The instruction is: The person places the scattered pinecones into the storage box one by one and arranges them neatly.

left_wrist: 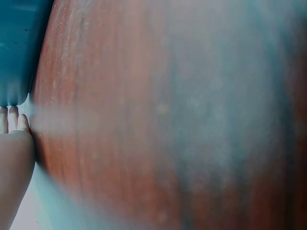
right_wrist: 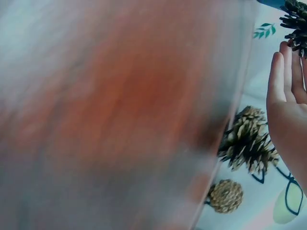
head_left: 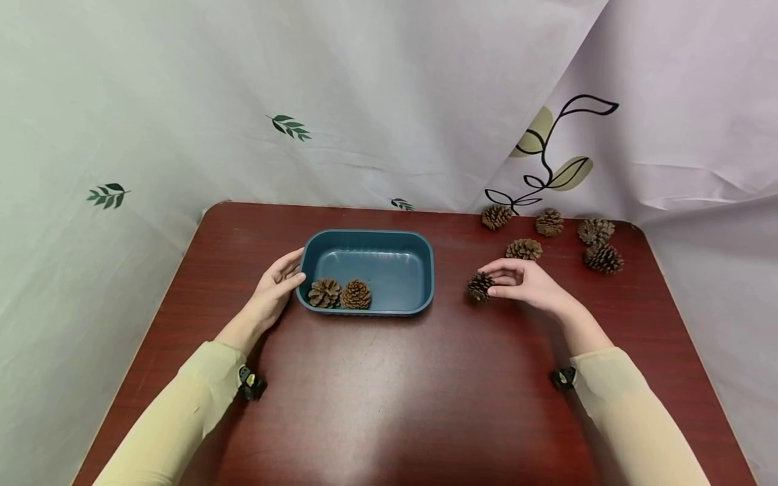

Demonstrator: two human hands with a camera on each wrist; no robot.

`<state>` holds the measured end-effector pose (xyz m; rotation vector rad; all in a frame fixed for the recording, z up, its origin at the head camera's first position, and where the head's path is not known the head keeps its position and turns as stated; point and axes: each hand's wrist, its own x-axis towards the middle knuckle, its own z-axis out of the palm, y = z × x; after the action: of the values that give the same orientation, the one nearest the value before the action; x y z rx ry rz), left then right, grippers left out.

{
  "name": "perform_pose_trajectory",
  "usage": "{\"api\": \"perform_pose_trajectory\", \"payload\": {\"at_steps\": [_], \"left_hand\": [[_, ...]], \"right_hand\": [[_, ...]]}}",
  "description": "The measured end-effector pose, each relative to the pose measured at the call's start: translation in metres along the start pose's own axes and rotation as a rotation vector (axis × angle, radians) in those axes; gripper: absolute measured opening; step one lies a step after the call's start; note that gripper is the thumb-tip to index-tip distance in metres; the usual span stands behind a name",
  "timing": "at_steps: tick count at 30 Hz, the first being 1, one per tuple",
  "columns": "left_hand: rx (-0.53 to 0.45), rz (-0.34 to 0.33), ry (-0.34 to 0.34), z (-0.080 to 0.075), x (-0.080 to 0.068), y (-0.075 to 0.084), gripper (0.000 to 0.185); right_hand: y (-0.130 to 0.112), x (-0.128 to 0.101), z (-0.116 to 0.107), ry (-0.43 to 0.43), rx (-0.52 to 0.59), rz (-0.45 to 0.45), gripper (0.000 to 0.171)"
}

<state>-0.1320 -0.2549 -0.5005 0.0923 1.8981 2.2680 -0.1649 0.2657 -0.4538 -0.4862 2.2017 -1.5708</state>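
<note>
My right hand (head_left: 516,280) pinches a dark brown pine cone (head_left: 478,287) between thumb and fingers, over the table right of a blue rectangular bin (head_left: 429,270). In the right wrist view, the held cone (right_wrist: 296,24) shows at the fingertips in the upper right corner. My left hand (head_left: 275,287) rests against the bin's left end, its thumb at the rim and its fingers along the outside. The left wrist view shows those fingertips (left_wrist: 13,111) at the bin's wall (left_wrist: 19,62). Inside the bin, two pine cones (head_left: 355,294) sit side by side in the front left corner.
Several more pine cones lie at the back right of the reddish-brown table (head_left: 377,385), the nearest cone (head_left: 524,249) just behind my right hand. White curtain cloth (head_left: 365,101) with leaf prints hangs along the table's back edge and sides.
</note>
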Motion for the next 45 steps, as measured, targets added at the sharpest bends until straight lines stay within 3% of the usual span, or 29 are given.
{"api": "perform_pose_trajectory", "payload": {"at_steps": [9, 20, 45], "left_hand": [[-0.048, 0.016, 0.020, 0.002, 0.002, -0.001, 0.054], [-0.035, 0.002, 0.026, 0.002, 0.002, -0.001, 0.057], [-0.014, -0.002, 0.013, 0.002, 0.000, 0.001, 0.060]], "right_hand": [[-0.015, 0.013, 0.011, -0.008, 0.035, -0.071, 0.041], [-0.033, 0.033, 0.029, -0.011, 0.069, -0.131, 0.043], [-0.057, 0.073, 0.081, -0.076, -0.023, -0.178, 0.042]]}}
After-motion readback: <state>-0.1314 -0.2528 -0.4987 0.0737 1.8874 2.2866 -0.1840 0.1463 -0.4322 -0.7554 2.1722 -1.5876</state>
